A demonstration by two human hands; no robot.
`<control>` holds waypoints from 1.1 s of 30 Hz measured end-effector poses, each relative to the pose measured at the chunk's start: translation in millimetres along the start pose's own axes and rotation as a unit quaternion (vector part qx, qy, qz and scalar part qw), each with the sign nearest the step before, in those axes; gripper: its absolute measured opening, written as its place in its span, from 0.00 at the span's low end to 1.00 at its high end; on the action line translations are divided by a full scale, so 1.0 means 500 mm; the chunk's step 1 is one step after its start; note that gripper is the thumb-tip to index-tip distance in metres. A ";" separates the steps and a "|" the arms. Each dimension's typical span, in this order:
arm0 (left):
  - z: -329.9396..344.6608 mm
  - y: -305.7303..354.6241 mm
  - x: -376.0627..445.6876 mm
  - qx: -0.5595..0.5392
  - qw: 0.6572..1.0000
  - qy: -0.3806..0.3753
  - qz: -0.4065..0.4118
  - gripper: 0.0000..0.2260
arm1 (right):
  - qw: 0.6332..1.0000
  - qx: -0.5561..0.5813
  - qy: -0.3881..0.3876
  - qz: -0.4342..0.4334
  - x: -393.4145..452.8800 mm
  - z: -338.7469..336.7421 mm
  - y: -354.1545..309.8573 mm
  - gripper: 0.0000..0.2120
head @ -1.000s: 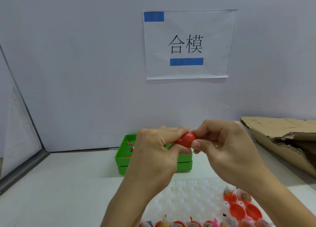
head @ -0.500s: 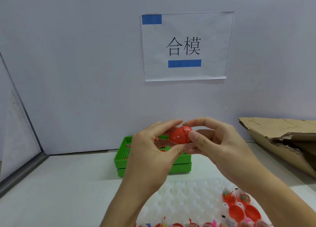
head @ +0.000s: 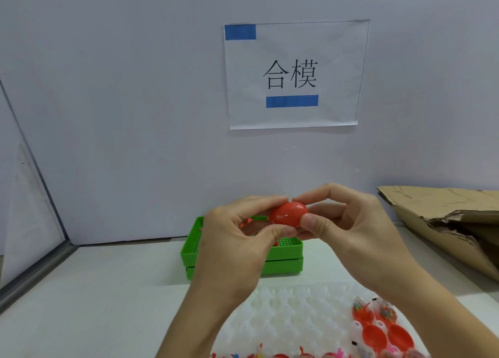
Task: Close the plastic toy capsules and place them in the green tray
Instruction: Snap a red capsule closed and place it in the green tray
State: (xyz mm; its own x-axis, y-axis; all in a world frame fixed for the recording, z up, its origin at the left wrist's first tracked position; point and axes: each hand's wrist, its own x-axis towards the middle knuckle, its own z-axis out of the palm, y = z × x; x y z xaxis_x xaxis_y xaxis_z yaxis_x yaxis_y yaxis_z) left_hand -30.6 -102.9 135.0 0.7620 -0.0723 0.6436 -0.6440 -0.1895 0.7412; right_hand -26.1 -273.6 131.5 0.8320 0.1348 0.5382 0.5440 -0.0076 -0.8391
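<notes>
A red plastic capsule (head: 288, 213) is held up in the air in front of the green tray (head: 283, 257), its two halves together with a seam showing. My left hand (head: 237, 239) pinches its left half between thumb and fingers. My right hand (head: 348, 230) pinches the right half, thumb below and forefinger on top. The tray stands against the back wall, partly hidden by my hands; something red lies inside it. Several open red capsule halves with small toys (head: 380, 328) sit in the white dimpled holder (head: 291, 314) at the near edge.
A torn cardboard box (head: 445, 222) lies at the right against the wall. A paper sign (head: 294, 74) hangs on the back wall. A side panel with a metal rail (head: 32, 271) bounds the white table on the left.
The capsule's halves have been pressed more fully together and it now lies sideways. Both hands hold it a little lower and to the left than before.
</notes>
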 end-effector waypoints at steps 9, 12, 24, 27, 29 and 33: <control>0.006 0.007 0.000 0.012 1.000 0.023 0.017 0.19 | 0.998 -0.018 0.040 -0.036 -0.003 0.013 0.004 0.04; 0.005 0.008 0.001 0.015 0.999 0.024 0.019 0.19 | 0.998 -0.007 0.046 -0.041 -0.003 0.015 -0.001 0.03; 0.025 0.005 -0.005 0.049 0.996 0.067 0.045 0.17 | 0.996 -0.023 0.074 -0.043 -0.010 0.030 0.000 0.11; 0.027 0.002 -0.006 0.066 0.994 0.067 0.051 0.18 | 0.995 -0.046 0.074 -0.043 -0.009 0.030 -0.003 0.12; 0.029 0.004 -0.006 0.072 0.993 0.071 0.058 0.16 | 0.995 -0.054 0.070 -0.044 -0.006 0.026 -0.007 0.11; 0.031 0.008 -0.007 0.081 0.992 0.062 0.072 0.17 | 0.995 -0.057 0.065 -0.047 -0.007 0.017 -0.013 0.12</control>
State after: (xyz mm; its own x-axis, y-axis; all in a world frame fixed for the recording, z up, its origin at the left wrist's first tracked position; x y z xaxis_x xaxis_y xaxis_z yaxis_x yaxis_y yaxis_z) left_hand -35.0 -118.7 132.7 0.6416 0.0080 0.7670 -0.7192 -0.3411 0.6053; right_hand -33.5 -265.6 134.6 0.7795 0.0104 0.6263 0.6231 -0.1148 -0.7737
